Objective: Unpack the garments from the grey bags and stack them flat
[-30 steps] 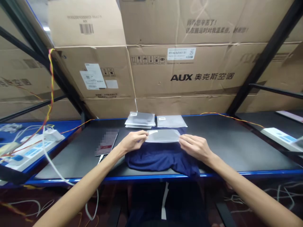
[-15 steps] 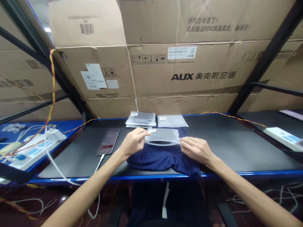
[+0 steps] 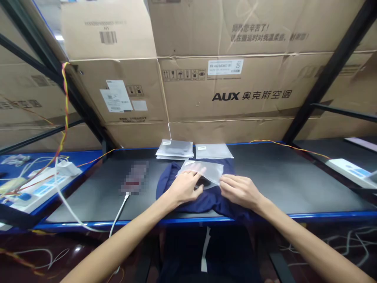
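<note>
A frosted plastic zip bag (image 3: pixel 214 169) with a small white label lies over a dark blue cloth (image 3: pixel 203 199). Its mouth gapes toward me, and something dark, too hidden to name, shows inside. My left hand (image 3: pixel 185 188) has its fingers in the mouth of the bag, visible through the film. The thumb stays apart from them, beside the dark thing. At the bag's right corner, my right hand (image 3: pixel 239 190) pinches the edge between thumb and fingers.
Behind the cloth lie a stack of frosted bags (image 3: pixel 174 149) and another labelled bag (image 3: pixel 213 151). A phone (image 3: pixel 135 179) with a white cable rests to the left. Power strips (image 3: pixel 353 171) flank the black table mat (image 3: pixel 282 177); cardboard (image 3: pixel 188 98) forms the back wall.
My left hand has let go of the bag's left edge and moved right and nearer, into the mouth. The bag has tilted and opened wider, with my right hand still at its corner.
</note>
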`<state>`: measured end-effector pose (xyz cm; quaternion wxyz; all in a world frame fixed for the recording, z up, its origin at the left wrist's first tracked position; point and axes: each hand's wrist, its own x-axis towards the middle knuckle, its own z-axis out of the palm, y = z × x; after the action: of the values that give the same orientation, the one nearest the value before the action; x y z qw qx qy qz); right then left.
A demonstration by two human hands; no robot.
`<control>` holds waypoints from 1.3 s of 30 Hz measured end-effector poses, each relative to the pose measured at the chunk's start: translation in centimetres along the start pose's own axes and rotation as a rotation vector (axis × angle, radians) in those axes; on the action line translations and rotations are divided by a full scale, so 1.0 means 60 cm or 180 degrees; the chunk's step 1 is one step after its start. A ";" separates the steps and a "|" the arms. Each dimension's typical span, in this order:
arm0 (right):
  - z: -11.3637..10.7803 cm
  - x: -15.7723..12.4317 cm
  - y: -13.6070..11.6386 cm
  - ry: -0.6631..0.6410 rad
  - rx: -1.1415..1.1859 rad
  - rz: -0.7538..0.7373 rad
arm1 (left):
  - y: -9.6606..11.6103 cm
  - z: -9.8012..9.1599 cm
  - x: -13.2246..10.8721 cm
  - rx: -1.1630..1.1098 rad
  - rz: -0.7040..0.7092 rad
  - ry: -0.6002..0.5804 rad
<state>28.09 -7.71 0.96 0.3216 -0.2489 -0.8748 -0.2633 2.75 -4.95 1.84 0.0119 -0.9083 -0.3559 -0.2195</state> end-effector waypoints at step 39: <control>0.036 -0.014 0.018 -0.0643 0.0107 0.0406 | -0.049 -0.018 -0.042 -0.2219 0.0699 -0.0917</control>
<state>28.39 -5.80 -0.72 0.2520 -0.3239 -0.8894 -0.2012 -1.26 -4.56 1.41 -0.3241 -0.9120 -0.1587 -0.1949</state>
